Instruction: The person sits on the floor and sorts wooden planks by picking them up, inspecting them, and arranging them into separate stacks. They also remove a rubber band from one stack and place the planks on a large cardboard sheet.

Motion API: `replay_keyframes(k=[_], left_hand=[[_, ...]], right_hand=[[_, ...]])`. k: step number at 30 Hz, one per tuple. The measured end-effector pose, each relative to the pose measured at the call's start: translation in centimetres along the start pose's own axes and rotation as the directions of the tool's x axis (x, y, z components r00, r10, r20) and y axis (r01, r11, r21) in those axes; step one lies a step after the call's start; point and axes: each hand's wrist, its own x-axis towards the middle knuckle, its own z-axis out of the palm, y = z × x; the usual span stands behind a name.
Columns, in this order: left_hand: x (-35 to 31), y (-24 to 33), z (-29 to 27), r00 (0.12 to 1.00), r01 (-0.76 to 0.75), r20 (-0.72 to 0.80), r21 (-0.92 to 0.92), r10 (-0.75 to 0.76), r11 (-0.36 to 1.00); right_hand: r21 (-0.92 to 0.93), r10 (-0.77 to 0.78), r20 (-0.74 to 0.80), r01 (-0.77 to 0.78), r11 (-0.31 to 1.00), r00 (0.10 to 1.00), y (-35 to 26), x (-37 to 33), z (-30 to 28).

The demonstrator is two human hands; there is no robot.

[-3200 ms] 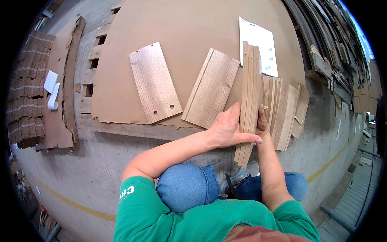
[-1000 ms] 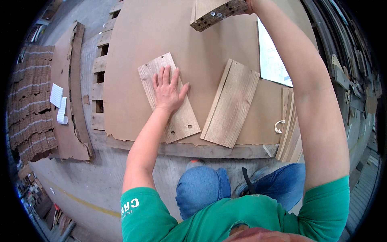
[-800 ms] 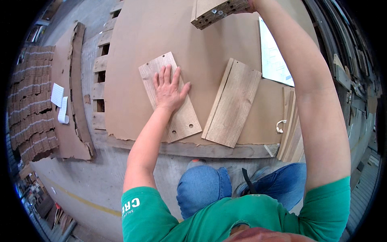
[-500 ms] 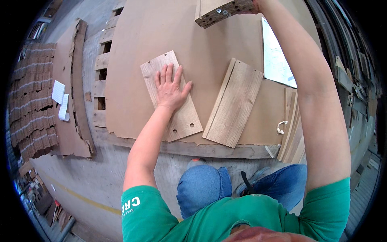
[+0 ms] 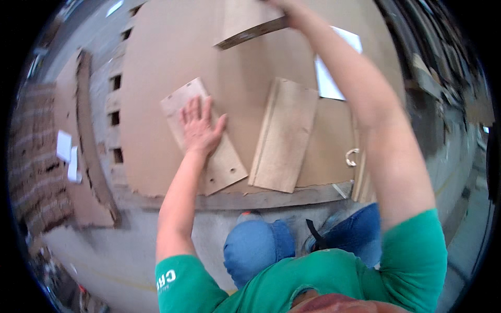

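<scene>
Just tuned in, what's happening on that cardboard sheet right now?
A kneeling person presses the left hand flat on a wooden board lying on the cardboard sheet. The right hand, mostly cut off at the frame's top, holds another board raised. A third board lies alongside.

Lighting: even, diffuse, moderately bright; no glare. Soft shadow beneath the left hand [image 5: 200, 127] and its forearm. Motion blur over the whole frame, strongest on the raised right arm. Fisheye bending and black vignette at the rim, far from either hand.
</scene>
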Motion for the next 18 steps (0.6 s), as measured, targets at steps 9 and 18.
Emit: replay_keyframes(k=[9,18], left_hand=[[-0.1,0.0,0.1,1.0,-0.018,0.001,0.04,0.018,0.999],[-0.3,-0.5,0.2,0.999,-0.039,0.002,0.065,0.039,0.997]], right_hand=[[-0.147,-0.026,-0.5,-0.055,0.988,0.866,7.5,-2.9,4.5],[-0.897,-0.328,-0.387,-0.269,0.35,0.862,6.9,-5.1,2.9]])
